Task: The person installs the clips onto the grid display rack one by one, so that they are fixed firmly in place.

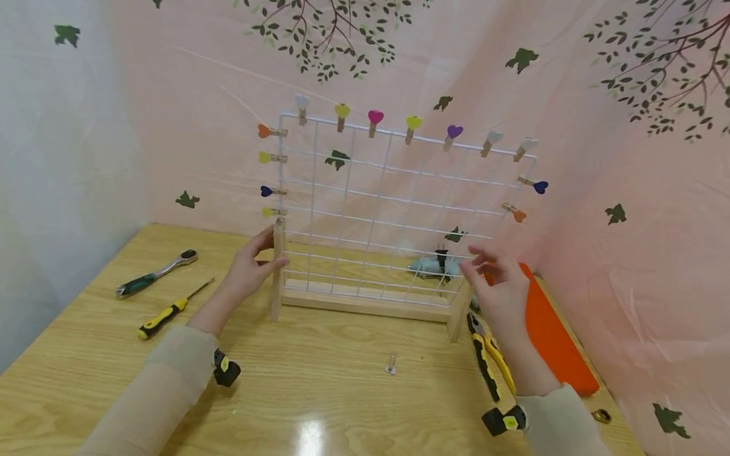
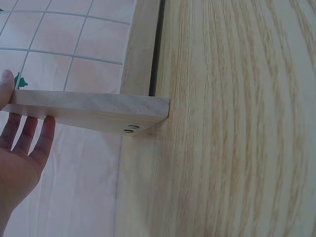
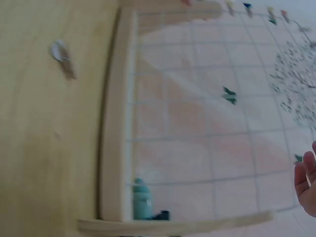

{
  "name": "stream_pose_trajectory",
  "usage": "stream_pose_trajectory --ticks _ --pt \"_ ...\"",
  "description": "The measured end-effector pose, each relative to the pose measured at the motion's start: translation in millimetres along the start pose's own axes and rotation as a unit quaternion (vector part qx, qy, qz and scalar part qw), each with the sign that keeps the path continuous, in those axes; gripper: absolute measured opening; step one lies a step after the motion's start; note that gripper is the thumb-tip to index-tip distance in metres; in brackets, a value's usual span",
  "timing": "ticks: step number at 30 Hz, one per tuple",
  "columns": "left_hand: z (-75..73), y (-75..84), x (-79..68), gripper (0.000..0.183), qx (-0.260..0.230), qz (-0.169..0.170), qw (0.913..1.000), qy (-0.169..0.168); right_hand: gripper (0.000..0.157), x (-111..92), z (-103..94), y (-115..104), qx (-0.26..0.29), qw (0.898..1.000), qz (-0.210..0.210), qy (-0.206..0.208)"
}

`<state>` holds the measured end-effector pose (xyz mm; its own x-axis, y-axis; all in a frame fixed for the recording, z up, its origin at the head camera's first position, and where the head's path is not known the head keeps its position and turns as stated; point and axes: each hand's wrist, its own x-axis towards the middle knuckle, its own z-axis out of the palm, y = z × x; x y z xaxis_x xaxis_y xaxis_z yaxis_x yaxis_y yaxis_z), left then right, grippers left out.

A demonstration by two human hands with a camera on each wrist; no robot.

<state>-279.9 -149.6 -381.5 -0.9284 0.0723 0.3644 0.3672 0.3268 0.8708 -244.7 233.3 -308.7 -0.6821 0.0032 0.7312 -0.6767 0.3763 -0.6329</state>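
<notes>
A white wire grid (image 1: 373, 207) stands in a wooden frame (image 1: 360, 303) with an upright board at each end. Heart-topped clothespins (image 1: 375, 121) in several colours are clipped along its top and both sides. My left hand (image 1: 251, 266) holds the left upright (image 2: 94, 106), thumb on one side and fingers on the other. Beside the top of the right upright (image 1: 459, 311) is my right hand (image 1: 500, 290), fingers loosely bent, with nothing seen in them. One clothespin with a white heart (image 3: 59, 51) lies on the table in front of the frame.
Left on the table (image 1: 328, 395) lie a ratchet wrench (image 1: 157, 273) and a yellow-black screwdriver (image 1: 171, 313). A light-blue glue gun (image 1: 427, 266) sits behind the grid. Pliers (image 1: 484, 356), a flat orange object (image 1: 555, 333) and a small brass-coloured ring (image 1: 601, 415) are at the right.
</notes>
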Motion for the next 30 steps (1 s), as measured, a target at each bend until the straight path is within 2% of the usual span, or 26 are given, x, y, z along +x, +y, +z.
stream_pose_trajectory --ticks 3,6,10,14,18,21,23,26,30 --pt "0.0 -0.4 -0.2 0.067 -0.002 0.0 1.0 0.0 0.028 -17.0 11.8 8.7 -0.019 0.996 0.014 -0.083" --pt "0.0 -0.8 -0.5 0.066 -0.003 -0.001 1.0 0.001 0.03 -34.5 23.1 28.0 -0.048 0.984 0.031 -0.169" --pt "0.2 -0.9 -0.9 0.066 -0.004 -0.002 1.0 0.001 0.031 -59.4 36.8 52.2 -0.081 0.957 0.049 -0.276" --pt "0.5 -0.4 -0.8 0.067 -0.003 -0.003 1.0 0.002 0.029 -79.6 46.3 66.0 -0.08 0.928 0.052 -0.359" --pt "0.0 -0.3 -0.7 0.067 0.0 -0.006 1.0 0.0 0.031 -91.6 51.0 74.3 -0.077 0.895 0.063 -0.436" --pt "0.4 -0.1 -0.8 0.067 0.002 -0.005 1.0 -0.002 0.032 -98.0 52.6 78.8 -0.076 0.871 0.083 -0.479" --pt "0.8 0.4 -1.0 0.066 0.001 -0.005 1.0 -0.002 0.031 -101.4 53.8 81.0 -0.078 0.86 0.091 -0.496" --pt "1.3 1.1 -1.1 0.065 0.0 -0.004 1.0 -0.002 0.03 -104.4 56.3 82.4 -0.086 0.855 0.085 -0.504" --pt "0.7 1.2 -1.2 0.065 -0.001 -0.006 1.0 -0.002 0.024 -105.6 59.9 80.7 -0.106 0.858 0.072 -0.497"
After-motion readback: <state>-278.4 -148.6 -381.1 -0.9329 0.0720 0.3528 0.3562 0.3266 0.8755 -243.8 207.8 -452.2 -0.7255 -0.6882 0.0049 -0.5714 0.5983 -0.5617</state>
